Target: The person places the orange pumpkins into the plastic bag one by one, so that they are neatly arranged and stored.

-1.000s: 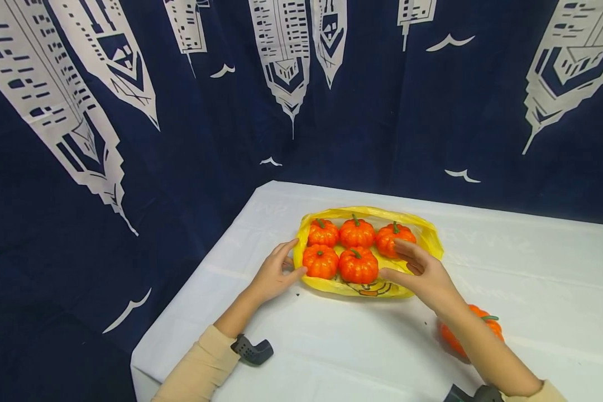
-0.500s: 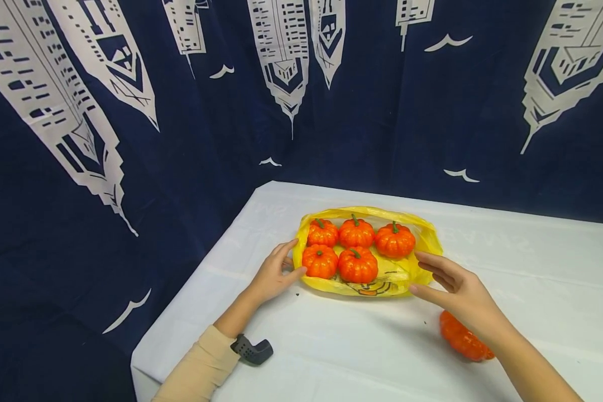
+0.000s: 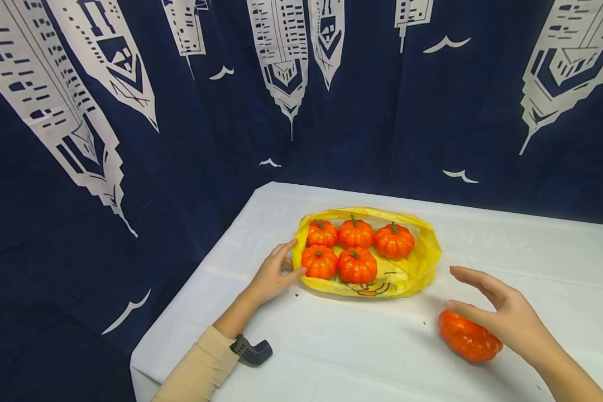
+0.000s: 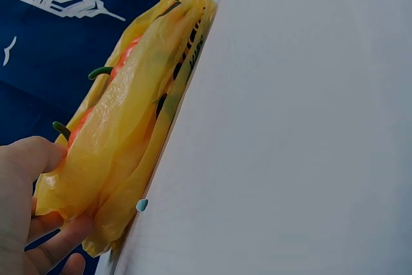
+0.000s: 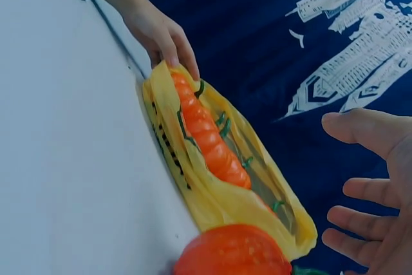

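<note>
A yellow plastic bag point(image 3: 417, 282) lies with its mouth spread wide on the white table. Inside it sit several small orange pumpkins point(image 3: 358, 266) with green stems, in two rows; the near right part of the bag holds none. My left hand point(image 3: 273, 274) holds the bag's left end, thumb at the near side and fingers round the end. One loose pumpkin point(image 3: 468, 338) rests on the table to the right, partly behind my right hand point(image 3: 507, 312). That hand hovers over it, thumb and fingers spread apart, holding nothing.
White cloth covers the table point(image 3: 362, 346); its left edge is close to my left arm. Behind hangs a dark blue curtain point(image 3: 362, 139) with white building prints. A dark wrist device point(image 3: 251, 350) sits on my left sleeve.
My right hand has drawn back from inside the bag, moving right and toward me to the loose pumpkin. The far right pumpkin in the bag is now uncovered. My left hand stays put.
</note>
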{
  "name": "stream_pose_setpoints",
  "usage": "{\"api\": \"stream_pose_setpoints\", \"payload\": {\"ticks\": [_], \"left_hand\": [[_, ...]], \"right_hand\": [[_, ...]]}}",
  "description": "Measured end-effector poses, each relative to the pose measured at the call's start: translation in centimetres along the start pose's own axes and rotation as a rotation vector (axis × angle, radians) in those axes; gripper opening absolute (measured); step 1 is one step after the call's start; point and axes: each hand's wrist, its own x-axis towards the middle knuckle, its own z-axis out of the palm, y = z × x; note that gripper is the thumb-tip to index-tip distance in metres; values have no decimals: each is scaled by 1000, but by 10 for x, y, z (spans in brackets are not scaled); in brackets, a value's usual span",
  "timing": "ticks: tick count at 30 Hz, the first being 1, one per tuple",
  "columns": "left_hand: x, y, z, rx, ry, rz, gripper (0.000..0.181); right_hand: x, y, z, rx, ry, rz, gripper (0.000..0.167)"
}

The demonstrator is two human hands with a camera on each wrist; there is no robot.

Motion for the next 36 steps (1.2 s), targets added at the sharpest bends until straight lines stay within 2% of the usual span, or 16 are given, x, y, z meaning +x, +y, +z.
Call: {"api": "stream_pose_setpoints", "payload": {"ticks": [5,10,16,25,32,36], "left_hand": [[-1,0,0,7,-1,-4,67],[-1,0,0,9,-2,-6,67],[0,1,0,4,-3,-3,67],[-1,1,1,7,0,-5,66],[-1,-1,2,-2,1,-4,66],[0,-2,2,6,1,1,67]], "right_hand": [[-9,16,-7,9,-3,75,74],[-15,39,-7,-16,38,60,71],[-22,58,-4,-18,38,63,69],[-27,67,8,60,25,71,71],[-26,68,12,69,-64,175,76],[-26,67,13,59,-64,173,76]]}}
